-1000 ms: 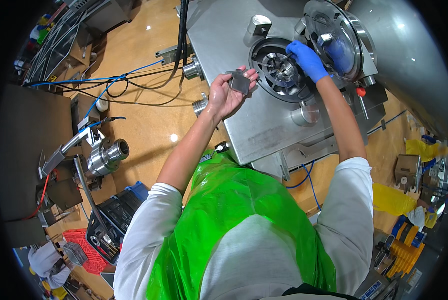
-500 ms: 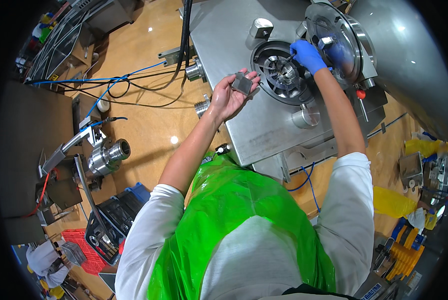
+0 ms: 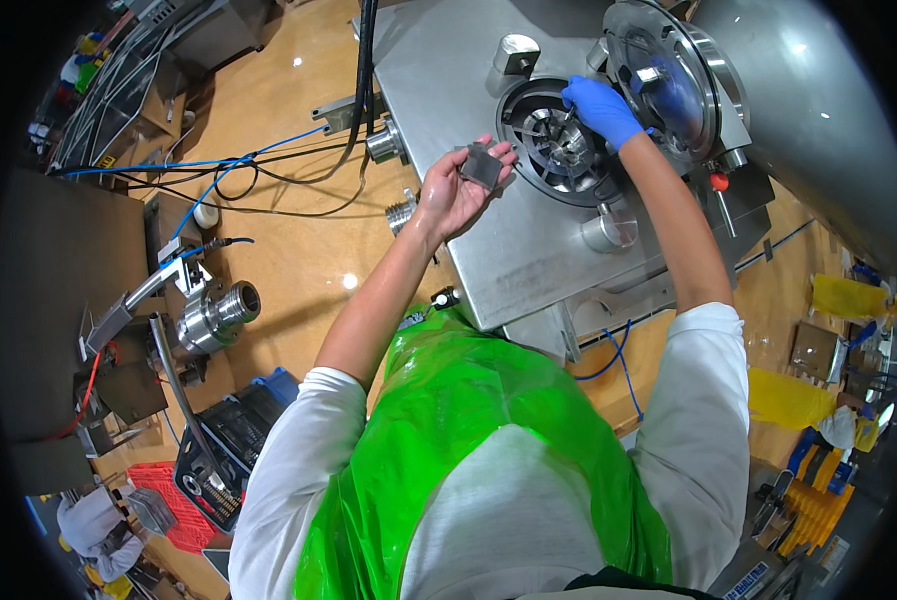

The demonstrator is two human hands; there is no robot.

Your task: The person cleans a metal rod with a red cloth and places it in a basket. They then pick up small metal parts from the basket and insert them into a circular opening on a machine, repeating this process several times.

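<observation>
Left hand (image 3: pixel 453 196): bare, palm up, held out over the edge of the steel machine (image 3: pixel 529 262). It holds a few thin grey plates (image 3: pixel 482 168) in a loose grip, lying across the fingers with the thumb at their near edge. Count not clear; they overlap.

Right hand (image 3: pixel 603 108): blue glove, fingers drawn in narrow, at the upper right of the rotor (image 3: pixel 567 150), which sits in a round dark-rimmed opening. A small dark piece seems to show at the fingertips; cannot tell if it is gripped. Lid (image 3: pixel 666 88) stands swung open just to the right of the glove. Steel knob (image 3: pixel 610 232) just below the opening, another (image 3: pixel 518 54) above it.

Handling, judged by look: plates stiff, probably metal, light enough for one palm though dense for their size. Bare skin looks wet, so faces may slide on each other. Edges could be sharp. Best hold: thumb and finger on the flat faces, one plate at a time, clear of the long edges; keep the rest pinned under the thumb. Not fragile, I'd guess, but edges could chip if dropped.
</observation>
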